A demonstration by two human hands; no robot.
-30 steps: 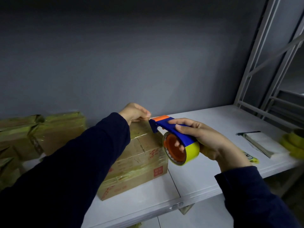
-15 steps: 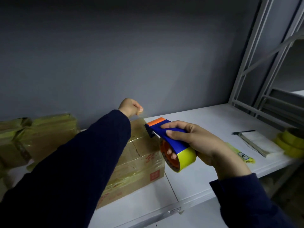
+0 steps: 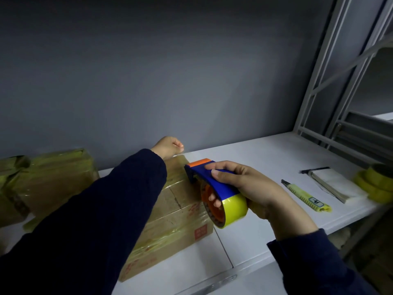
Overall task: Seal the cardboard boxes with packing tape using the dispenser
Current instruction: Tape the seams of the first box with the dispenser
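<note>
**Dispenser at the box, both hands on the job**

The right hand gripped the tape dispenser, w/ the thumb along the blue handle and the fingers curled under into the orange hub. The yellow tape roll was the part nearest the camera. The dispenser's orange-tipped front end sat at the right edge of the cardboard box top; touching or just off it, couldn't tell. The box lay on the white shelf, left of centre, w/ glossy tape bands across its top & front.

The left hand reached over the box to its far corner by the grey wall, fingers curled in. Whether it pinched tape or nothing, couldn't tell. Its dark sleeve hid much of the box top. The hands were apart, one at the far corner and one at the right edge.

Elsewhere: more taped boxes at far left by the wall. On the shelf right of the dispenser lay a yellow-green box cutter, then a flat paper stack, then spare tape rolls at the right edge. A grey metal rack frame stood behind.
</note>
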